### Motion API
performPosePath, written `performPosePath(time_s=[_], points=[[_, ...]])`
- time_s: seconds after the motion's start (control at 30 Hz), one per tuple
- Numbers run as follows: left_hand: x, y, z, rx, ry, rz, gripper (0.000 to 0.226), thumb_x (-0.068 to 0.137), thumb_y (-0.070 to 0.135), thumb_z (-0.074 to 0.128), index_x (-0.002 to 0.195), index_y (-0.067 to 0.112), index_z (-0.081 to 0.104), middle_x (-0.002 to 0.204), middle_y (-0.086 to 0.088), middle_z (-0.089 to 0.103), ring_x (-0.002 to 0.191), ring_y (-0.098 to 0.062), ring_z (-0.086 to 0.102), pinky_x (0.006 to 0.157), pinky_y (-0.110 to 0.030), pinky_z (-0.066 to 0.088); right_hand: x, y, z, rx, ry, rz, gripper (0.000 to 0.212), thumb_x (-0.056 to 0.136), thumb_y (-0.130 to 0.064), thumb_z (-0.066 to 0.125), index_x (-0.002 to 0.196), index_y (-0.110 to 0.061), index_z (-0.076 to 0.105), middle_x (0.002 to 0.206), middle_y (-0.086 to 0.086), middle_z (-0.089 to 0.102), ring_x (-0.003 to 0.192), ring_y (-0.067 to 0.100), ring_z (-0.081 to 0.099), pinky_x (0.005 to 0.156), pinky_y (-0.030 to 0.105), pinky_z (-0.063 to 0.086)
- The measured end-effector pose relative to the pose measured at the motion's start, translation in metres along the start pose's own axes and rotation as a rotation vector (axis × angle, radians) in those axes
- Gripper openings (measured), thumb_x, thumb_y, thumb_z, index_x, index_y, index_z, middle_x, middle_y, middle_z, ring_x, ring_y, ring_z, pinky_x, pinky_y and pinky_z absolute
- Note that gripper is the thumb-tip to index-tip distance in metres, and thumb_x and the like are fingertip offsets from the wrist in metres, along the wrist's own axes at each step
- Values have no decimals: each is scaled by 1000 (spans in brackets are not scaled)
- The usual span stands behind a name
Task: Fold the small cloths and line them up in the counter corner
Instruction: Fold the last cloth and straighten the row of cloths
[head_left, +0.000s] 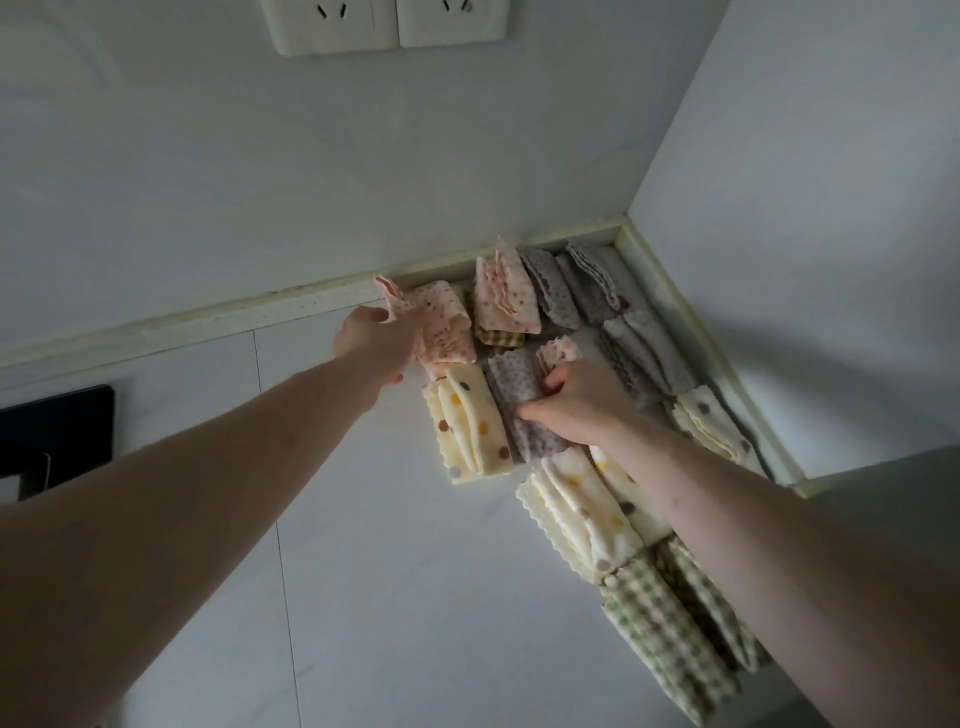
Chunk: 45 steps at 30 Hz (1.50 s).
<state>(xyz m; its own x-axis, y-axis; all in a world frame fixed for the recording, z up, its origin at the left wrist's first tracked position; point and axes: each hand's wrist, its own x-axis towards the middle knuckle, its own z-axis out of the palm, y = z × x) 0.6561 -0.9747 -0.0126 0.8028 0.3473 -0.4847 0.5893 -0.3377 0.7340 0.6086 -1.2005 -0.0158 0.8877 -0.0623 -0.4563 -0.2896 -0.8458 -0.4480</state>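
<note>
Cloths nearly lined up: seating the pink one at the row's end

Folded cloths fill the desk (363, 545) corner at the right of the frame, packed side by side against the raised back edge (291, 306). The left hand (371, 340) holds a pink dotted cloth (441, 325) at centre frame, fingers curled round its left end, one loose corner sticking up by the back edge. The right hand (582, 400) rests on a grey dotted cloth (519, 400) just below it, thumb and fingers bent and pressing the fold down; a small pink cloth (558, 351) peeks out at its fingertips, and whether it is pinched I cannot tell.

The step in hand looks like setting the pink cloth into line beside its neighbours. To do it well, tuck the loose corner under first, then slide the cloth flush with the pink folded cloth (506, 296) to its right, its lower end meeting the yellow spotted cloth (470, 426) below. Keep the right hand pressing as an anchor, so the pushed cloth does not drag the grey one askew or spring its fold open.
</note>
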Motion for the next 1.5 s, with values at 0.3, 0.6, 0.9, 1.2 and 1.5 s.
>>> performPosePath(time_s=[0.3,0.6,0.9,1.2,1.5], points=[[-5,1,11,-44,48,65,34,84,25,77,111,21,58,107,-2,68,90,-21,68,70,-33,60,-10,-2,-29,497,-60,26,25,85,-26,74,108,-17,68,103,1,74,93,16,73,81,36,63],[2,10,20,157,200,652,24,93,20,65,113,26,76,107,3,64,87,-17,61,75,-26,47,64,-49,-60,882,109,7,24,85,-32,79,103,-18,70,104,1,77,93,19,74,73,31,56],[13,-18,38,785,-97,794,41,105,44,40,141,36,58,160,10,38,145,-20,31,119,-41,25,107,-43,-12,122,302,-173,52,81,-46,82,119,-14,69,115,5,72,110,25,66,87,28,48],[-9,4,16,447,-68,709,33,89,22,44,97,33,73,117,10,70,116,-24,59,96,-44,51,89,-45,-8,83,454,-319,59,85,-39,79,134,-17,54,130,10,57,119,32,57,98,38,47],[-71,-42,33,353,-78,-24,77,73,69,73,125,21,43,115,3,53,108,-23,54,97,-42,50,57,-35,-15,84,397,-364,40,104,-37,53,143,-31,55,140,0,61,125,21,57,107,40,48]])
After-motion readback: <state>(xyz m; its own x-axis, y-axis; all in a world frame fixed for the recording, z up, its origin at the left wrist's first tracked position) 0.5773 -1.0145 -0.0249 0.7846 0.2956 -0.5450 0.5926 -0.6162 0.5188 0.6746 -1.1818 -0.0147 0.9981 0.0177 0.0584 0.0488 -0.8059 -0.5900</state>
